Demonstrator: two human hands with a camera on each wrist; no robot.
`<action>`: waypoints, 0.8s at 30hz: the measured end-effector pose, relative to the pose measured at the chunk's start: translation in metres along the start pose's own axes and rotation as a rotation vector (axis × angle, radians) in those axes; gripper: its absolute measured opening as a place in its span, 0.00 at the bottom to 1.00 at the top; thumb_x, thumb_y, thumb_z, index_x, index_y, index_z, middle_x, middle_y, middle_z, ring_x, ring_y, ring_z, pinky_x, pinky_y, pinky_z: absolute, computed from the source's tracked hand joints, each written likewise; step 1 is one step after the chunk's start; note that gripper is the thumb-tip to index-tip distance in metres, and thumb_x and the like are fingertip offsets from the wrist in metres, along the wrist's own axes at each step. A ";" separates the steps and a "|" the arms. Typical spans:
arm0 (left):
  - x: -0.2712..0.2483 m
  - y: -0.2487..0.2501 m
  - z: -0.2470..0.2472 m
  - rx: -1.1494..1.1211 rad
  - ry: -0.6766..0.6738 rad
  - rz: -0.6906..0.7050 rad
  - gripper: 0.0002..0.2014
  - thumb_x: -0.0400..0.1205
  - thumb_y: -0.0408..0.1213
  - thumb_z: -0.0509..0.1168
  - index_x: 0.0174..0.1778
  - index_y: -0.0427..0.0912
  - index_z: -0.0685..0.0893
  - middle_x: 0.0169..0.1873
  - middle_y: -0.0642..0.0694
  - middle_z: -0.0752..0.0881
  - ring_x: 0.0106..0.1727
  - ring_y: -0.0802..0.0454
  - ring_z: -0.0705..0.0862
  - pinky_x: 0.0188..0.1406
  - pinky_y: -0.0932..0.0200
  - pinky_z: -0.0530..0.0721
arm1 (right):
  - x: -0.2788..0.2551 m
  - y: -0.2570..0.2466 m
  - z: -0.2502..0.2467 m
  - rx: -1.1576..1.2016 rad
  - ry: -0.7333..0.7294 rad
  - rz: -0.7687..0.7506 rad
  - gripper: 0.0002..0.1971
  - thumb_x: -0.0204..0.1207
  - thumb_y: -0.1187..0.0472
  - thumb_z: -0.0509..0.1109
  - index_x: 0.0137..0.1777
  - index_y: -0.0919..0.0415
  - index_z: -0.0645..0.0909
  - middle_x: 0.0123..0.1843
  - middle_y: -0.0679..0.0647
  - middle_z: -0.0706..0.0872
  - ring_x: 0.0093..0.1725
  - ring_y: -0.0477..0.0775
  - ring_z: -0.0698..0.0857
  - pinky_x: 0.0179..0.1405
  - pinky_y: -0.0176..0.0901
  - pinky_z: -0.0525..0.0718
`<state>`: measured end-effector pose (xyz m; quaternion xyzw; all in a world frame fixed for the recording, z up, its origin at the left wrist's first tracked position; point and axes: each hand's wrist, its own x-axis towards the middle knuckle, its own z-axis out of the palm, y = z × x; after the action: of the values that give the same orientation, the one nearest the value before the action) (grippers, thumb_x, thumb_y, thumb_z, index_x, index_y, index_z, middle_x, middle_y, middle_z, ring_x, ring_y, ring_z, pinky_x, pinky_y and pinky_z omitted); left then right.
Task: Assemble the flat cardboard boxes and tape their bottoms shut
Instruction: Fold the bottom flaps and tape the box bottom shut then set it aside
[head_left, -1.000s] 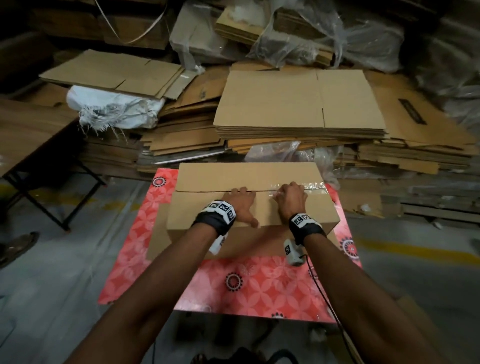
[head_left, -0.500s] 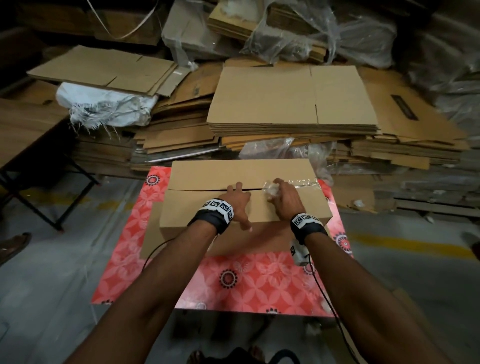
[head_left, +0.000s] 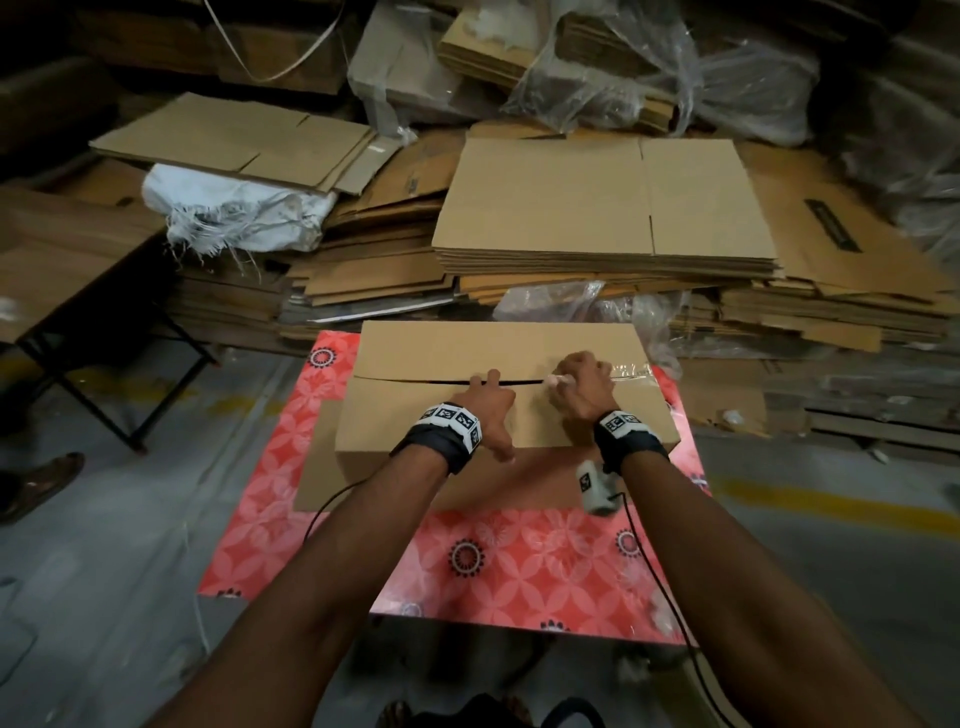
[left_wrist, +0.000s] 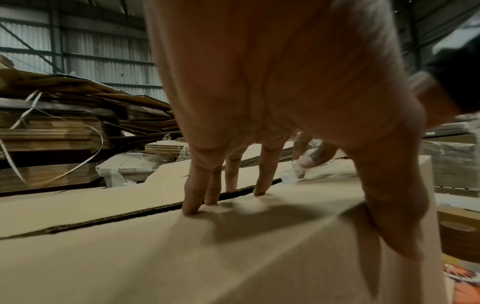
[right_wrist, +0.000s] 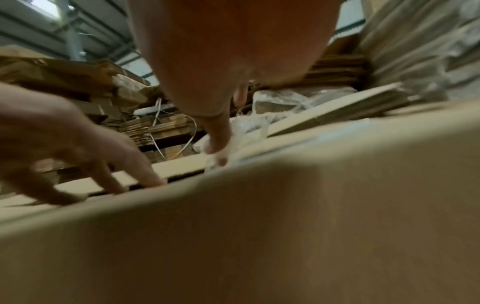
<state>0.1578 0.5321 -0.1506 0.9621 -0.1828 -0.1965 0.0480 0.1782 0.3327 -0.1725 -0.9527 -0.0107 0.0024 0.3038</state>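
Observation:
A brown cardboard box (head_left: 415, 415) lies bottom-up on the red patterned table (head_left: 519, 566), its two long flaps meeting at a dark seam. Clear tape (head_left: 631, 370) covers the seam's right part. My left hand (head_left: 488, 397) presses straight fingers (left_wrist: 215, 191) onto the near flap right at the seam. My right hand (head_left: 574, 384) sits just to the right and pinches the crumpled tape end (left_wrist: 296, 174) down at the seam. In the right wrist view a finger (right_wrist: 218, 139) points down onto the tape; the left hand (right_wrist: 78, 156) is beside it.
Stacks of flat cardboard (head_left: 602, 208) fill the space behind the table, with plastic wrap (head_left: 649, 67) and a white sack (head_left: 234, 208) among them. A folding table (head_left: 62, 270) stands at left, a sandalled foot (head_left: 41, 483) beside it. Grey floor surrounds the table.
Both hands stay at the seam. The gap between the flaps beside my left fingers looks a little wider, and the right hand sits slightly farther over the tape end.

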 end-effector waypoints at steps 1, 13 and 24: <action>-0.001 0.000 -0.001 0.001 -0.004 0.002 0.35 0.59 0.57 0.86 0.52 0.43 0.79 0.65 0.40 0.68 0.68 0.35 0.71 0.53 0.33 0.88 | -0.001 -0.003 -0.002 0.224 -0.013 0.062 0.11 0.73 0.54 0.70 0.45 0.61 0.86 0.54 0.61 0.85 0.56 0.63 0.80 0.57 0.61 0.80; -0.004 -0.013 -0.015 0.055 -0.027 -0.024 0.39 0.56 0.54 0.87 0.59 0.43 0.80 0.61 0.43 0.70 0.63 0.38 0.75 0.53 0.38 0.88 | -0.001 0.059 -0.029 0.168 0.178 0.117 0.26 0.86 0.45 0.53 0.64 0.62 0.86 0.61 0.62 0.84 0.61 0.63 0.82 0.61 0.51 0.76; 0.023 0.064 -0.010 0.080 0.019 0.155 0.31 0.76 0.56 0.76 0.66 0.38 0.80 0.67 0.34 0.77 0.70 0.32 0.75 0.61 0.40 0.79 | -0.013 0.059 -0.051 0.113 0.273 0.302 0.08 0.60 0.66 0.86 0.35 0.57 0.90 0.37 0.54 0.92 0.43 0.57 0.91 0.43 0.47 0.89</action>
<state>0.1598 0.4649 -0.1394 0.9481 -0.2638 -0.1757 0.0260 0.1666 0.2549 -0.1656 -0.9164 0.1735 -0.0805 0.3516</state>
